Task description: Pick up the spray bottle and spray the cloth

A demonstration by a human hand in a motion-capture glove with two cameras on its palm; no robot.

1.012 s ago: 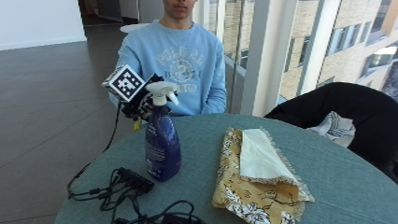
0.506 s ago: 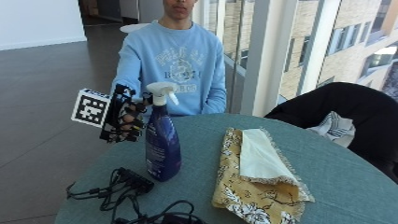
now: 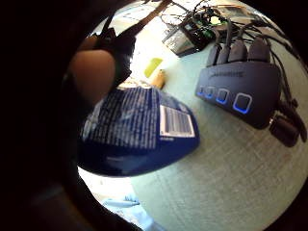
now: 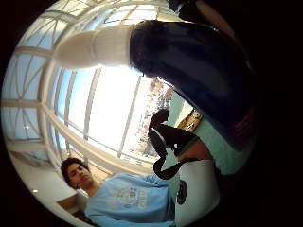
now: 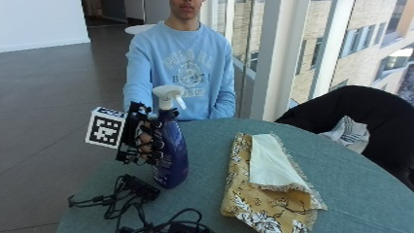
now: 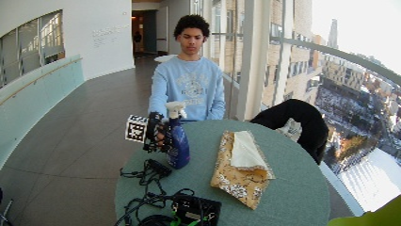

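Note:
A blue spray bottle [image 5: 171, 154] with a white trigger head stands upright on the round green table [image 5: 362, 194], left of centre. My gloved right hand [image 5: 146, 139] is against the bottle's left side at mid-height, and its fingers [image 5: 156, 143] curl round the body. Both palm views are largely filled by the bottle [image 3: 139, 132] [image 4: 199, 66], with my thumb [image 3: 94, 74] beside it. The cloth [image 5: 265, 182], yellow floral with a cream lining, lies folded flat on the table to the bottle's right, apart from it. In the wide outside view the bottle [image 6: 178, 147] and the cloth [image 6: 241, 167] stand the same way.
Black cables [image 5: 126, 196] and a dark hub [image 3: 240, 91] with lit buttons lie on the table in front of the bottle, near the front edge. A dark chair [image 5: 362, 111] holding a striped cloth stands at the far right. The person sits behind the table.
My hand came down from beside the bottle's trigger head, swung out to the left, then moved in against the bottle's body. The bottle and cloth have not moved.

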